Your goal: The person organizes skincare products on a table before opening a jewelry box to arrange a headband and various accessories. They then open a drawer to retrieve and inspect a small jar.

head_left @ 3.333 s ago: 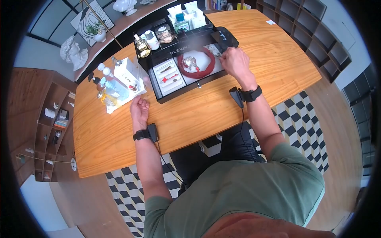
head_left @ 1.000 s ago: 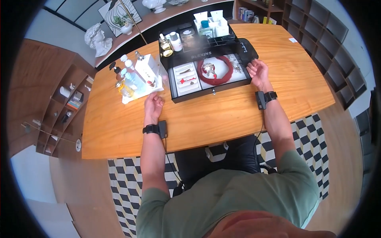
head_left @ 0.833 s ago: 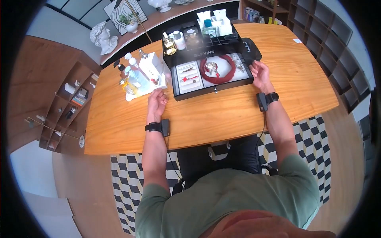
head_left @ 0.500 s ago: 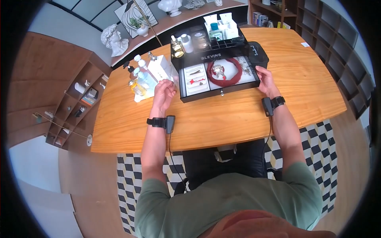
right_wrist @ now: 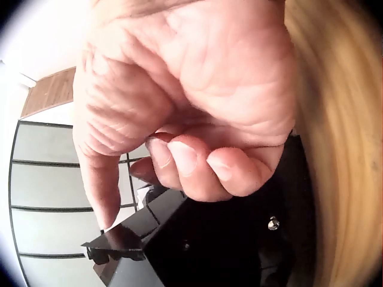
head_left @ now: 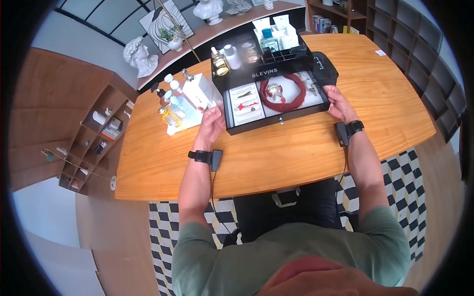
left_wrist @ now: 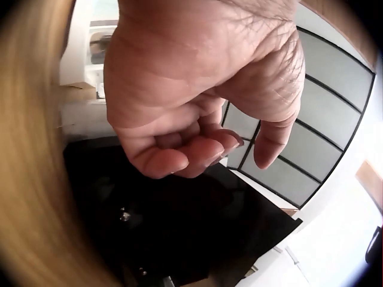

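A black organizer box (head_left: 266, 73) has its front drawer (head_left: 282, 120) pulled out. Inside the drawer lie a dark red ring-shaped band (head_left: 298, 100), silvery jewellery (head_left: 274, 91) and a white insert (head_left: 248, 113) with small pieces. My left hand (head_left: 212, 126) is beside the drawer's front left corner, fingers loosely curled, holding nothing; contact is unclear. At the front right corner is my right hand (head_left: 339, 104); in the right wrist view its thumb (right_wrist: 103, 197) meets the black edge, other fingers curled in front of the dark panel. Dark panels also fill the left wrist view below my left hand (left_wrist: 203, 89).
Left of the box, a white tray (head_left: 185, 126) carries several bottles and a white box (head_left: 201, 90). Bottles and white packs stand in the organizer's top. A black case (head_left: 325, 70) touches its right side. The wooden table's front edge (head_left: 276, 185) is near my torso.
My left hand has come from the tray area and the table to the drawer's left corner. My right hand has dropped from above the drawer's right side to its front corner. The head view has shifted.
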`<state>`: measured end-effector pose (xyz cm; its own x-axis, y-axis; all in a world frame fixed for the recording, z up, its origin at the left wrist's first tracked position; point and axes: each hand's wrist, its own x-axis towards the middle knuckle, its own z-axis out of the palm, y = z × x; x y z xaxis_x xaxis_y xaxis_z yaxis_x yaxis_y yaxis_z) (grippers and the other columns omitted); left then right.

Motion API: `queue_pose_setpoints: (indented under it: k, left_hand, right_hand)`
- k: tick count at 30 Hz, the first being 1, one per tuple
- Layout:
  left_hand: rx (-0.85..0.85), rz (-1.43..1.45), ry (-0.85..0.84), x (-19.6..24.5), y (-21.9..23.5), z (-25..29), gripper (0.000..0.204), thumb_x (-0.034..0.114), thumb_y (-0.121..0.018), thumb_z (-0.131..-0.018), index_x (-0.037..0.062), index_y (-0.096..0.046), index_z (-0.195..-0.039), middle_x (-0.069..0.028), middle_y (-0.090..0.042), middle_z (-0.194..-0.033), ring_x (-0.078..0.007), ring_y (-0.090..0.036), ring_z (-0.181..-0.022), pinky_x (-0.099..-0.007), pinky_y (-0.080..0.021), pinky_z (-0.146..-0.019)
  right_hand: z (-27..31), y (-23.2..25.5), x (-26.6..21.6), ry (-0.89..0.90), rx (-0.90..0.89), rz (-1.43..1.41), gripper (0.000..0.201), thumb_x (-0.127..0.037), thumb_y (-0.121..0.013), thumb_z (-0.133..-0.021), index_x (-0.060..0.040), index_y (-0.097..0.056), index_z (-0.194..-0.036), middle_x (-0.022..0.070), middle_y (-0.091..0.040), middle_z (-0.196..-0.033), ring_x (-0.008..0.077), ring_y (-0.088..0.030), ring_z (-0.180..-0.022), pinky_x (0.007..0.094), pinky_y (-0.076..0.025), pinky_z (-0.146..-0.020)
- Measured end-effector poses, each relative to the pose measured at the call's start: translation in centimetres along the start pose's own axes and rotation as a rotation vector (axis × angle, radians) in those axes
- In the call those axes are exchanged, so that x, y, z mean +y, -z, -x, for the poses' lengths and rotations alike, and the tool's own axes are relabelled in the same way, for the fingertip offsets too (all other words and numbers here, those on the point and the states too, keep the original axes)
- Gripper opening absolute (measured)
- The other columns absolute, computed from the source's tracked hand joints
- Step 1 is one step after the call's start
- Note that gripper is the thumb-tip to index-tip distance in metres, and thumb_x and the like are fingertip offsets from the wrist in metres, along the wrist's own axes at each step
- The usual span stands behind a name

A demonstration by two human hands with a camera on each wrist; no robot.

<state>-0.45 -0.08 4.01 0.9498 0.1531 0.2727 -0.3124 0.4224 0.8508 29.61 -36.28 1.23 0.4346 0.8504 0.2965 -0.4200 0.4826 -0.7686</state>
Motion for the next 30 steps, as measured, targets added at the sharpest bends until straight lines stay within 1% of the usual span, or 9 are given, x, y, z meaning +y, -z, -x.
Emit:
queue_pose_setpoints:
  k: [4, 7, 8, 11, 12, 19, 21, 24, 30]
  left_hand:
    - [0.155, 0.014, 0.117, -1.4, -0.6, 0.9, 0.021, 0.019, -0.065, -0.096, 0.0006, -0.064, -0.105, -0.0085, -0.072, -0.099, -0.0183, -0.071, -0.094, -0.0313, -0.057, -0.084]
    - [0.013, -0.005, 0.120, -1.9, 1.7, 1.0, 0.034, 0.019, -0.065, -0.096, -0.0062, -0.061, -0.118, -0.0109, -0.073, -0.105, -0.0171, -0.073, -0.090, -0.0297, -0.060, -0.076]
    - [-0.010, -0.031, 0.135, -2.0, 2.2, 1.1, 0.031, 0.019, -0.065, -0.096, -0.0049, -0.062, -0.116, -0.0103, -0.073, -0.105, -0.0165, -0.073, -0.082, -0.0291, -0.062, -0.069]
    - [-0.078, 0.038, 0.193, -1.2, 1.1, 1.5, 0.031, 0.020, -0.066, -0.096, -0.0040, -0.063, -0.115, -0.0106, -0.073, -0.102, -0.0168, -0.074, -0.083, -0.0304, -0.063, -0.068]
    - [-0.083, -0.033, 0.235, -1.5, 2.7, 1.5, 0.041, 0.031, -0.068, -0.095, -0.0030, -0.062, -0.118, -0.0123, -0.072, -0.100, -0.0198, -0.068, -0.082, -0.0345, -0.055, -0.071]
    - [-0.170, -0.025, 0.215, -2.1, 3.0, 1.8, 0.043, 0.030, -0.074, -0.091, -0.0031, -0.062, -0.117, -0.0116, -0.071, -0.097, -0.0201, -0.066, -0.079, -0.0326, -0.051, -0.068]
    - [-0.303, -0.210, 0.189, -1.7, 2.7, 1.7, 0.047, 0.033, -0.081, -0.084, -0.0019, -0.064, -0.112, -0.0099, -0.070, -0.093, -0.0194, -0.063, -0.077, -0.0324, -0.048, -0.067]
    - [-0.201, -0.264, 0.192, -1.5, 1.6, 2.0, 0.048, 0.035, -0.086, -0.079, 0.0001, -0.066, -0.104, -0.0075, -0.068, -0.086, -0.0183, -0.062, -0.076, -0.0330, -0.046, -0.066]
    - [-0.256, -0.163, 0.156, -1.4, 0.3, 1.8, 0.042, 0.033, -0.086, -0.080, 0.0016, -0.066, -0.101, -0.0057, -0.064, -0.084, -0.0168, -0.059, -0.073, -0.0329, -0.044, -0.065]
  right_hand:
    - [0.7, -1.6, -0.7, -0.054, -0.011, 0.075, 0.050, -0.026, -0.088, -0.078, -0.0177, -0.039, -0.074, -0.0087, -0.051, -0.070, 0.0021, -0.049, -0.060, 0.0198, -0.044, -0.055]
    - [0.9, -1.0, -1.8, -0.164, -0.146, 0.137, 0.043, -0.022, -0.092, -0.071, -0.0131, -0.051, -0.080, -0.0059, -0.060, -0.079, 0.0040, -0.055, -0.066, 0.0225, -0.048, -0.059]
    - [1.3, -2.1, -2.4, -0.201, -0.126, 0.183, 0.041, -0.019, -0.093, -0.067, -0.0065, -0.062, -0.092, -0.0034, -0.067, -0.087, 0.0041, -0.056, -0.067, 0.0223, -0.046, -0.057]
    - [1.4, -1.6, -2.2, -0.196, -0.100, 0.251, 0.048, -0.016, -0.092, -0.065, -0.0020, -0.066, -0.103, -0.0022, -0.070, -0.092, 0.0039, -0.055, -0.067, 0.0220, -0.043, -0.056]
    - [1.5, -1.6, -2.1, -0.195, -0.078, 0.254, 0.043, -0.014, -0.090, -0.065, -0.0033, -0.066, -0.099, -0.0033, -0.069, -0.091, 0.0035, -0.055, -0.067, 0.0215, -0.041, -0.055]
    - [1.3, -1.4, -2.0, -0.206, -0.080, 0.229, 0.039, -0.011, -0.088, -0.066, -0.0043, -0.066, -0.097, -0.0042, -0.068, -0.089, 0.0028, -0.055, -0.067, 0.0211, -0.042, -0.055]
    - [1.3, -1.5, -2.0, -0.202, -0.071, 0.192, 0.039, -0.010, -0.088, -0.067, -0.0037, -0.066, -0.097, -0.0037, -0.069, -0.089, 0.0026, -0.056, -0.067, 0.0209, -0.044, -0.057]
    - [1.3, -1.7, -2.2, -0.205, -0.117, 0.166, 0.038, -0.008, -0.087, -0.068, -0.0026, -0.067, -0.100, -0.0029, -0.069, -0.091, 0.0027, -0.057, -0.068, 0.0203, -0.046, -0.056]
    - [1.4, -2.5, -2.0, -0.164, -0.096, 0.120, 0.038, -0.008, -0.087, -0.071, -0.0012, -0.067, -0.104, -0.0014, -0.070, -0.094, 0.0027, -0.058, -0.069, 0.0192, -0.045, -0.054]
